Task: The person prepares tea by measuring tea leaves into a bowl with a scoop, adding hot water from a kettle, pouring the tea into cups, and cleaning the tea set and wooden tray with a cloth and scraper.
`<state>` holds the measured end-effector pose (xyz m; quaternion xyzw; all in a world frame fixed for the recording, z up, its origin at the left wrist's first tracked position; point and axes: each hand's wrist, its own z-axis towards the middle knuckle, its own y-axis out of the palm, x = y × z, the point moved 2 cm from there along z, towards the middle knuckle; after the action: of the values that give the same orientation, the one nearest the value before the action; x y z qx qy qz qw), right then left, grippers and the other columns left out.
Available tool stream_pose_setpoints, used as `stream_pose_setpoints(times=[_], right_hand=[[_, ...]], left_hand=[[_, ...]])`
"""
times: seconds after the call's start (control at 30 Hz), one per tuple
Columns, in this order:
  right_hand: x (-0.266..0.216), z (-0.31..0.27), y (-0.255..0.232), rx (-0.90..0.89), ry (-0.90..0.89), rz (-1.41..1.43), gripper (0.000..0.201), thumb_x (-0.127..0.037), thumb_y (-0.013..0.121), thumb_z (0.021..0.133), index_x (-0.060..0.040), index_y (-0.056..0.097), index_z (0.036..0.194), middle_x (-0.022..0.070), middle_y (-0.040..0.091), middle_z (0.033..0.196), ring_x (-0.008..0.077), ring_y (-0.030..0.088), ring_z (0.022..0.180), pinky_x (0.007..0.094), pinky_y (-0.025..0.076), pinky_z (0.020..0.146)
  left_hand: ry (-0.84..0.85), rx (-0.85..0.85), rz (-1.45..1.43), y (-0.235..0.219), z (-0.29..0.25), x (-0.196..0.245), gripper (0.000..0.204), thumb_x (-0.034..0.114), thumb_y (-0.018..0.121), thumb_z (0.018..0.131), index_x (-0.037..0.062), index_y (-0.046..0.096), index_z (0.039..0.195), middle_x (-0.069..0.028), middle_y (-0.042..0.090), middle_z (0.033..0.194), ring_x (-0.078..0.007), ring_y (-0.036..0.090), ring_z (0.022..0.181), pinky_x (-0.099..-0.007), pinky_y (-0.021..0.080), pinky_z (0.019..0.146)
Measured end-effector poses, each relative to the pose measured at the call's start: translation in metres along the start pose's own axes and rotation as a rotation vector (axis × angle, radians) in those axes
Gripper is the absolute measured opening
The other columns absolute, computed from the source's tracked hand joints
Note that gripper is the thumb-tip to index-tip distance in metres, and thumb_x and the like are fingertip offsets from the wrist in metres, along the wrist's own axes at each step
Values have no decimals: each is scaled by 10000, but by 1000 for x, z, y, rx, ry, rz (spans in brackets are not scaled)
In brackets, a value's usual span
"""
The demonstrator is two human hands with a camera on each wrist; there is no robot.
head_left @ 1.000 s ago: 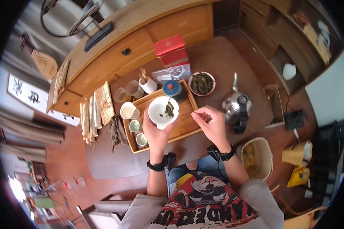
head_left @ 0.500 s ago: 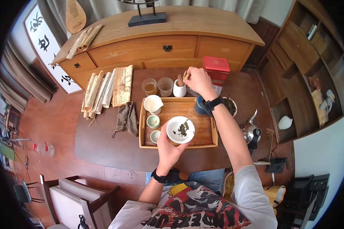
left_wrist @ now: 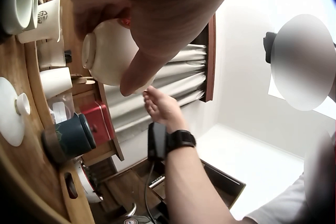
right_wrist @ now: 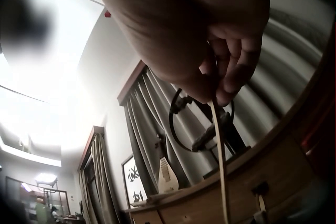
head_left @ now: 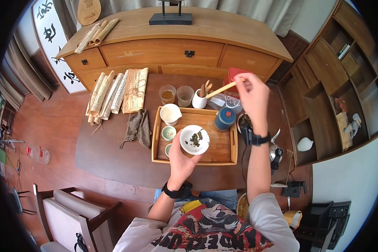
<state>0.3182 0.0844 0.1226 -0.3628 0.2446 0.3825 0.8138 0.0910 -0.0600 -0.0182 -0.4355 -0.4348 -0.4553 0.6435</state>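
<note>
My left hand (head_left: 182, 163) grips a white gaiwan bowl (head_left: 202, 147) above the wooden tray (head_left: 216, 161); dark wet tea leaves (head_left: 195, 139) lie inside it. In the left wrist view the bowl's outside and foot (left_wrist: 89, 50) show, with thumb and fingers around the side. My right hand (head_left: 254, 95) is raised over the table's back right and pinches one end of a thin light-wood stick (head_left: 221, 89). The stick's other end points toward the white tool pot (head_left: 199, 101), where several darker wooden tools stand. In the right wrist view the stick (right_wrist: 220, 155) hangs down from the fingertips.
On the tray are a pitcher (head_left: 169, 117), small green cups (head_left: 168, 133), a blue canister (head_left: 225, 119) and a white lid (left_wrist: 13, 113). Behind it stand two clear cups (head_left: 167, 97). A leaf-filled bowl (head_left: 243, 122) and a kettle (head_left: 277, 152) are at right, scrolls (head_left: 109, 94) at left.
My right hand has gone from beside the tray to the tool pot, taken the wooden stick and drawn it up and right. The left hand keeps holding the bowl over the tray.
</note>
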Motion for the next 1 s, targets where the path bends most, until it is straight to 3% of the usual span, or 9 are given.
stream_pose_setpoints(times=[0.07, 0.1, 0.23, 0.3, 0.57, 0.63, 0.7, 0.8, 1.0], right_hand=[[-16, -21, -26, 72, 51, 77, 103, -78, 763, 1046, 23, 771, 1061, 36, 759, 843, 52, 636, 679, 240, 517, 648], [-35, -35, -37, 84, 78, 85, 89, -68, 755, 1048, 17, 772, 1065, 35, 762, 855, 51, 631, 678, 237, 513, 647], [-63, -94, -56, 14, 37, 50, 35, -40, 765, 1026, -9, 773, 1042, 39, 739, 844, 62, 620, 663, 244, 482, 616], [-71, -112, -60, -29, 31, 26, 29, -20, 774, 1010, -11, 762, 1034, 49, 728, 850, 81, 621, 644, 255, 474, 593], [-36, -149, -67, -38, 97, 204, 79, -1, 774, 1003, 2, 770, 1082, 87, 783, 934, 116, 677, 654, 255, 500, 579], [-38, -153, -76, -128, 92, 157, 85, 20, 741, 1020, 28, 780, 1095, 106, 799, 931, 141, 782, 809, 273, 594, 715], [-25, -160, -76, -56, 89, 163, 104, 7, 773, 998, 3, 770, 1101, 122, 790, 962, 174, 725, 699, 304, 556, 624], [-18, -166, -83, 35, 81, 146, 97, 18, 758, 1003, 9, 765, 1099, 145, 792, 969, 261, 789, 818, 349, 596, 716], [-8, -178, -91, 90, 130, 154, 97, 13, 747, 1013, 15, 764, 1109, 143, 790, 953, 256, 790, 816, 339, 604, 722]], left_hand=[[43, -18, 27, 7, 4, 3, 821, 82, 960, 765, 9, 578, 1489, -182, 720, 1366, -332, 719, 1261, -422, 555, 1097], [48, -17, 57, 10, 5, 6, 811, 73, 967, 776, 27, 584, 1489, -133, 731, 1359, -230, 708, 1260, -384, 547, 1110], [106, -66, 93, 27, 13, 26, 816, 77, 969, 777, 16, 579, 1491, -142, 733, 1361, -232, 712, 1260, -382, 562, 1093], [165, -46, 30, 38, 12, 25, 789, 70, 959, 760, 29, 595, 1459, -172, 723, 1310, -354, 734, 1211, -427, 589, 1028], [247, -125, -24, 68, 3, 26, 807, 51, 972, 759, 35, 598, 1474, -157, 721, 1361, -292, 745, 1223, -402, 595, 1029], [225, -121, -42, 73, 2, 25, 812, 49, 972, 754, 35, 597, 1475, -155, 722, 1355, -299, 747, 1214, -403, 594, 1027], [228, -130, -8, 79, 2, 25, 814, 50, 973, 752, 37, 597, 1474, -154, 722, 1355, -302, 747, 1212, -406, 594, 1026], [239, -142, 29, 87, 2, 23, 821, 52, 976, 746, 42, 598, 1474, -153, 721, 1357, -305, 744, 1217, -411, 590, 1032], [279, -193, 92, 99, 4, 28, 906, 82, 997, 773, -3, 530, 1545, -134, 716, 1397, -216, 712, 1255, -377, 583, 1076]])
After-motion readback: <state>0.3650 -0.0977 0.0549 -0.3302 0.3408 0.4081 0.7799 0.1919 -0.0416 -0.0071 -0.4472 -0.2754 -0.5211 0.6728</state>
